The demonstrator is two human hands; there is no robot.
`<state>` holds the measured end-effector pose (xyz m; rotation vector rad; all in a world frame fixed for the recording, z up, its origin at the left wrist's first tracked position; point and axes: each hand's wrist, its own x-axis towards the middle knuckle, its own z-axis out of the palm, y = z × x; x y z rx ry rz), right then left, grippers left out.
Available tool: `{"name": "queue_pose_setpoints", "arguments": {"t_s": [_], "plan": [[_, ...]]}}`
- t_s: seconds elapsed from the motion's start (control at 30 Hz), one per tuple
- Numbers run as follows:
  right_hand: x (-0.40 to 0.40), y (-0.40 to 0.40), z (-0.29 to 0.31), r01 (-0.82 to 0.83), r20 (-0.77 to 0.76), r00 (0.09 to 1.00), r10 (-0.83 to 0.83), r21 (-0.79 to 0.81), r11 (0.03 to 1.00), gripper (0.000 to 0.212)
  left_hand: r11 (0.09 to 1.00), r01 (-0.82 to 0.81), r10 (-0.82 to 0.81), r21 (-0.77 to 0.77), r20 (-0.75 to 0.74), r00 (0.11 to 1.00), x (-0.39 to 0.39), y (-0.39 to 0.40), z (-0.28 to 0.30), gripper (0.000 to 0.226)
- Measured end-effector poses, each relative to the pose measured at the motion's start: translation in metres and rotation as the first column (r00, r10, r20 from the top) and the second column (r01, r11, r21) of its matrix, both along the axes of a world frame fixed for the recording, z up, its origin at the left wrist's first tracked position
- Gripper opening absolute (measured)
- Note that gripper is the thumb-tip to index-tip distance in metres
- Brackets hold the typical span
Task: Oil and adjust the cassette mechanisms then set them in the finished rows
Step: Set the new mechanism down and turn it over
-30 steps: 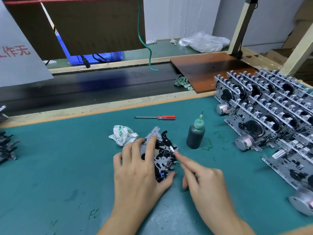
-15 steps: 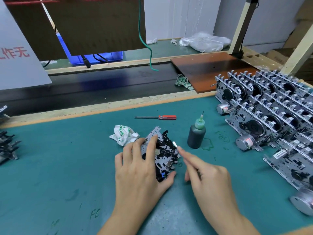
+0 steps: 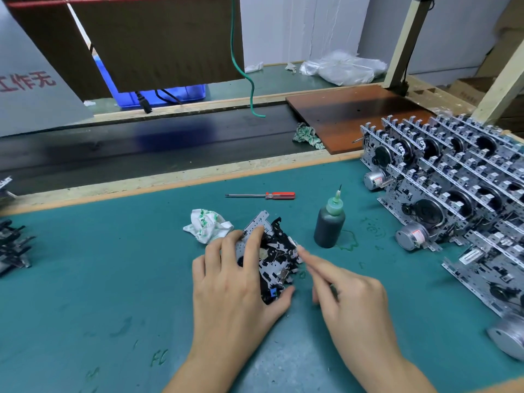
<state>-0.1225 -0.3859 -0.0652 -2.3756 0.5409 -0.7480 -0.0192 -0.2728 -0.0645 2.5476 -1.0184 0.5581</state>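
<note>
1. the left hand lies nearest, fingers spread flat over the cassette mechanism, thumb hooked round its near corner, pinning it to the green mat.
2. the right hand is just right of the mechanism, forefinger stretched straight to its right edge, tip touching a small metal tab; the other fingers are loosely curled and hold nothing that shows.
3. the mechanism's long axis runs near-right to far-left; it is a stamped, perforated steel plate with black plastic levers.
4. just beyond, a crumpled cloth to the left, and to the right a dark, soft-looking oil bottle with a needle tip, upright, nearer the right hand.
5. farther, a red-handled screwdriver.
6. far right, the finished rows, leaning, motors outward.
</note>
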Motion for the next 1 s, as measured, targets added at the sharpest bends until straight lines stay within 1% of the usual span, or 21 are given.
{"name": "queue_pose_setpoints", "arguments": {"t_s": [0.07, 0.17, 0.27, 0.33, 0.43, 0.5, 0.6, 0.67, 0.8, 1.0], "plan": [[0.0016, 0.0003, -0.0017, -0.009, -0.039, 0.999, 0.009, 0.003, 1.000, 0.035, 1.000, -0.004, 0.004, 0.004, 0.001, 1.000, -0.0003, -0.0001, -0.0001, 0.077], [-0.0001, 0.0000, -0.0013, 0.001, 0.014, 1.000, -0.001, -0.008, 1.000, 0.033, 1.000, -0.002, 0.002, -0.001, -0.003, 1.000, -0.0001, -0.0005, -0.0001, 0.077], [0.0007, 0.0040, -0.0006, -0.010, -0.005, 1.000, 0.010, -0.014, 1.000, 0.033, 1.000, -0.003, 0.003, -0.001, -0.004, 1.000, -0.0005, -0.0009, -0.0001, 0.076], [0.0006, 0.0023, -0.0004, -0.008, 0.032, 0.999, 0.008, -0.010, 1.000, 0.032, 1.000, -0.002, 0.002, -0.002, -0.004, 1.000, -0.0005, -0.0007, 0.0001, 0.076], [0.0023, -0.0003, -0.0016, -0.013, 0.018, 1.000, 0.013, -0.001, 1.000, 0.037, 1.000, -0.004, 0.004, 0.000, -0.002, 1.000, -0.0005, -0.0006, 0.0000, 0.077], [0.0003, 0.0001, 0.0002, -0.015, 0.050, 0.999, 0.015, -0.015, 1.000, 0.036, 1.000, -0.004, 0.004, 0.000, -0.001, 1.000, -0.0002, -0.0007, -0.0001, 0.077], [0.0006, 0.0043, -0.0004, -0.014, 0.017, 1.000, 0.015, -0.008, 1.000, 0.035, 1.000, -0.004, 0.004, -0.003, -0.002, 1.000, -0.0008, -0.0007, -0.0002, 0.077], [0.0001, 0.0038, 0.0005, 0.004, 0.055, 0.998, -0.004, -0.007, 1.000, 0.034, 1.000, -0.003, 0.003, -0.007, 0.001, 1.000, -0.0003, -0.0008, -0.0005, 0.077], [0.0014, 0.0027, -0.0011, 0.017, -0.012, 1.000, -0.017, -0.030, 0.999, 0.035, 1.000, 0.000, 0.000, -0.011, -0.004, 1.000, -0.0004, -0.0012, -0.0003, 0.076], [0.0003, 0.0048, -0.0003, 0.005, 0.005, 1.000, -0.005, -0.026, 1.000, 0.035, 1.000, -0.002, 0.002, -0.012, -0.010, 1.000, -0.0006, -0.0009, -0.0003, 0.076]]}}
